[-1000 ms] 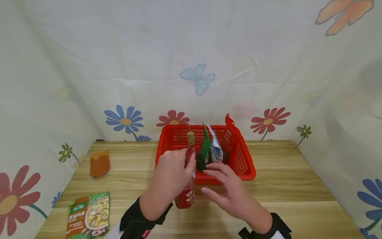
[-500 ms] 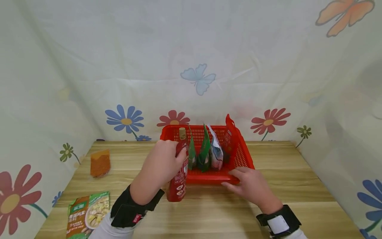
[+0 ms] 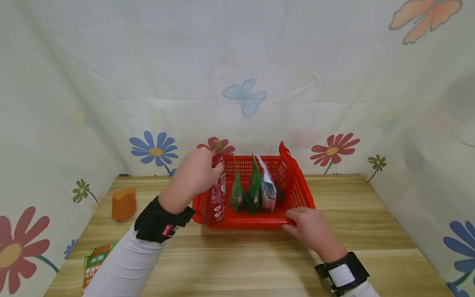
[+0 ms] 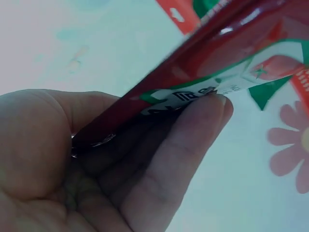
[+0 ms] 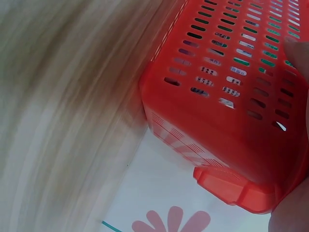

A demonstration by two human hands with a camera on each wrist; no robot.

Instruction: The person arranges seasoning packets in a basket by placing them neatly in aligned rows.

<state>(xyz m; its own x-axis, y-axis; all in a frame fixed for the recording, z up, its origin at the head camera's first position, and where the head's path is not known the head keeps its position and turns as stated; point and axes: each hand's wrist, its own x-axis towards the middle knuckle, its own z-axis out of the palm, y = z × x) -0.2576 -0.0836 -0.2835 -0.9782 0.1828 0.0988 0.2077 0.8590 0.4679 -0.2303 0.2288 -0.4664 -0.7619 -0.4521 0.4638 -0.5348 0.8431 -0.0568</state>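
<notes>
My left hand (image 3: 196, 171) grips a red pouch (image 3: 217, 198) near its top and holds it upright, over the left end of a red plastic basket (image 3: 252, 225). A tomato picture shows on the pouch (image 4: 193, 67) in the left wrist view, where thumb and fingers pinch it from both sides. With fingers over the front rim and thumb outside, my right hand (image 3: 309, 229) holds the basket near its front right corner. Inside stand two green packets (image 3: 236, 194), a white packet (image 3: 268, 189) and a red packet (image 3: 285, 169). The pouch's lower end is at the basket's front left; its exact contact is unclear.
A packet of orange powder (image 3: 124, 203) lies on the wooden table (image 3: 245, 264) at the left. Nearer, a brown and green food packet (image 3: 96, 264) is partly hidden by my left sleeve. A flowered cloth (image 3: 167, 82) hangs behind and at the sides.
The left hand has carried the red pouch leftward, up and over the front rim into the basket's left end. My right hand has moved right and taken hold of the front rim.
</notes>
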